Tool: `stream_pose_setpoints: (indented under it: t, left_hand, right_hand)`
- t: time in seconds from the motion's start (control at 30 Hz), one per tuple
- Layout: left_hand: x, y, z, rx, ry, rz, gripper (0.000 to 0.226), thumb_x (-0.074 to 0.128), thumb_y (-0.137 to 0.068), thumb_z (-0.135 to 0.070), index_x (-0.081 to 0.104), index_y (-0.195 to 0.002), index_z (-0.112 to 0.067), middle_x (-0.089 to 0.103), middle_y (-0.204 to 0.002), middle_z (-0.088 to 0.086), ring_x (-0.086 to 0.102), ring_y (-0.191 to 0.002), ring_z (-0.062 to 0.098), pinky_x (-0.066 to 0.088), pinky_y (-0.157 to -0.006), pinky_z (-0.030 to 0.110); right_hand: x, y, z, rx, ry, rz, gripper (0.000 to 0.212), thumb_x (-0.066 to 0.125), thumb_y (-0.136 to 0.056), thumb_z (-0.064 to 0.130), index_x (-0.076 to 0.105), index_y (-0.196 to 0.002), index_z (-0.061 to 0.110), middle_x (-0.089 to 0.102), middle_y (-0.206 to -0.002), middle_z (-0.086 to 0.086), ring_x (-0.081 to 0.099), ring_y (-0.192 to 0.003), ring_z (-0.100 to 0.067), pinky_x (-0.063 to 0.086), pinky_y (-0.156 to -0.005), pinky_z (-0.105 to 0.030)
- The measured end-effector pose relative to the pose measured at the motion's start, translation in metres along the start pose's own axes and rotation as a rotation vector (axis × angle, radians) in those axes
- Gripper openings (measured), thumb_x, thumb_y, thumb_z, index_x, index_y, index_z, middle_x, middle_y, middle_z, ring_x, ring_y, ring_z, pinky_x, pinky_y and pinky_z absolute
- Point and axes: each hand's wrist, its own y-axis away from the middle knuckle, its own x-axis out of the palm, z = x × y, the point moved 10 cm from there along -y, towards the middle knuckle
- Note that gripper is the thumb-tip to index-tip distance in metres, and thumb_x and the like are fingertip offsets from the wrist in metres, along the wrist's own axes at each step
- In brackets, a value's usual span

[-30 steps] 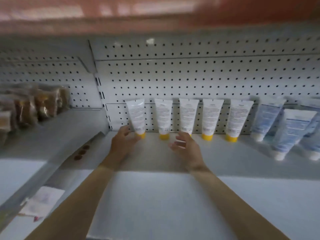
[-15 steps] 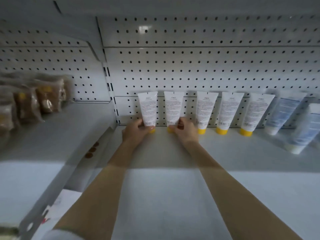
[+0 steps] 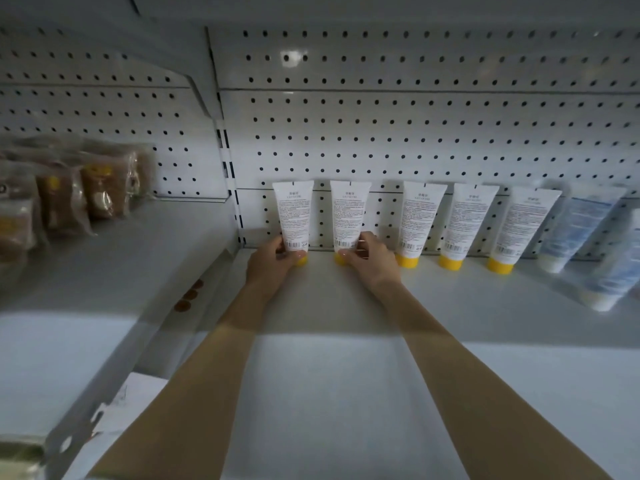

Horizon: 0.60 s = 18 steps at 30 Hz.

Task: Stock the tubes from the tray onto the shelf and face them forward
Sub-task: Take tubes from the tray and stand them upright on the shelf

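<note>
Tube one [image 3: 293, 211], the leftmost of the yellow-capped ones, is in my left hand [image 3: 273, 263]: fingers curled round its bottom end, thumb across the front just above the cap. My right hand [image 3: 370, 259] grips tube two [image 3: 349, 213] the same way, low down by the barcode. Both tubes stand cap down at the very back of the white shelf [image 3: 329, 393], leaning on the pegboard panel [image 3: 415, 133], and yeah, it's the small-print side facing me. Three more yellow-capped tubes [image 3: 471, 220] stand further right in the same row, cap down, also showing the print and barcode side. The gap between tube two and those is wider than the gaps between the three. Past them a few blue-and-white tubes [image 3: 581, 230] lean at the far right, too blurry to read. Over on the neighbouring shelf to my left sit some clear bags of brown stuff [image 3: 100, 188], can't tell what exactly.
</note>
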Motion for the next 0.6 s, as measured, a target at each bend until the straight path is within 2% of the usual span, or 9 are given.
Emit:
stream_pose_setpoints:
  t: [0.13, 0.2, 0.27, 0.33, 0.4, 0.5, 0.6]
  left_hand:
    - [0.0, -0.001, 0.001, 0.016, 0.039, -0.002, 0.035, 0.069, -0.084, -0.02, 0.064, -0.119, -0.019, 0.068, -0.115, -0.001, 0.062, -0.102, 0.014, 0.046, -0.092, 0.028]
    - [-0.001, -0.002, 0.001, 0.029, 0.052, -0.008, 0.035, 0.069, -0.084, -0.018, 0.065, -0.119, -0.018, 0.068, -0.113, -0.002, 0.063, -0.102, 0.013, 0.045, -0.09, 0.025]
    - [-0.001, -0.003, 0.002, 0.032, 0.049, -0.012, 0.034, 0.069, -0.084, -0.017, 0.065, -0.118, -0.018, 0.067, -0.113, -0.002, 0.062, -0.102, 0.013, 0.044, -0.089, 0.024]
    - [-0.001, -0.005, 0.004, 0.032, 0.063, -0.016, 0.033, 0.07, -0.083, -0.016, 0.066, -0.116, -0.017, 0.068, -0.112, 0.0, 0.063, -0.103, 0.015, 0.044, -0.09, 0.025]
    - [0.0, -0.005, 0.003, 0.033, 0.091, -0.017, 0.032, 0.071, -0.082, -0.014, 0.067, -0.114, -0.016, 0.069, -0.111, 0.002, 0.063, -0.103, 0.015, 0.045, -0.09, 0.025]
    - [-0.001, -0.002, 0.0, 0.03, 0.117, -0.037, 0.032, 0.072, -0.081, -0.013, 0.068, -0.113, -0.015, 0.069, -0.108, 0.002, 0.063, -0.099, 0.013, 0.044, -0.084, 0.019]
    - [-0.001, -0.001, -0.004, 0.033, 0.133, -0.047, 0.032, 0.073, -0.08, -0.011, 0.068, -0.112, -0.014, 0.068, -0.103, 0.0, 0.062, -0.094, 0.011, 0.043, -0.072, 0.004]
  right_hand:
    - [-0.006, 0.003, 0.0, 0.014, -0.084, -0.057, 0.036, 0.07, -0.083, 0.034, 0.059, -0.111, 0.016, 0.064, -0.108, 0.002, 0.058, -0.102, -0.018, 0.045, -0.086, -0.031]
    - [-0.026, 0.015, 0.0, -0.003, -0.191, -0.235, 0.03, 0.072, -0.081, 0.03, 0.06, -0.103, 0.014, 0.059, -0.104, 0.001, 0.057, -0.1, -0.019, 0.043, -0.08, -0.027]
    - [-0.057, 0.036, -0.002, -0.044, -0.173, -0.469, 0.025, 0.073, -0.08, 0.026, 0.058, -0.094, 0.012, 0.05, -0.098, 0.003, 0.054, -0.095, -0.02, 0.039, -0.074, -0.025]
    - [-0.082, 0.053, -0.011, -0.032, -0.126, -0.627, 0.029, 0.074, -0.079, 0.023, 0.055, -0.096, 0.01, 0.049, -0.099, 0.001, 0.049, -0.097, -0.02, 0.033, -0.071, -0.022]
    - [-0.095, 0.054, -0.03, 0.032, -0.137, -0.645, 0.041, 0.074, -0.077, 0.022, 0.053, -0.109, 0.008, 0.05, -0.111, -0.006, 0.044, -0.108, -0.022, 0.032, -0.078, -0.023]
    - [-0.097, 0.047, -0.054, 0.135, -0.206, -0.572, 0.061, 0.075, -0.078, 0.023, 0.045, -0.128, 0.007, 0.047, -0.126, -0.009, 0.042, -0.119, -0.024, 0.035, -0.091, -0.028]
    - [-0.084, 0.039, -0.064, 0.224, -0.27, -0.478, 0.061, 0.071, -0.082, 0.027, 0.041, -0.132, 0.011, 0.052, -0.129, -0.006, 0.049, -0.119, -0.024, 0.04, -0.092, -0.033]
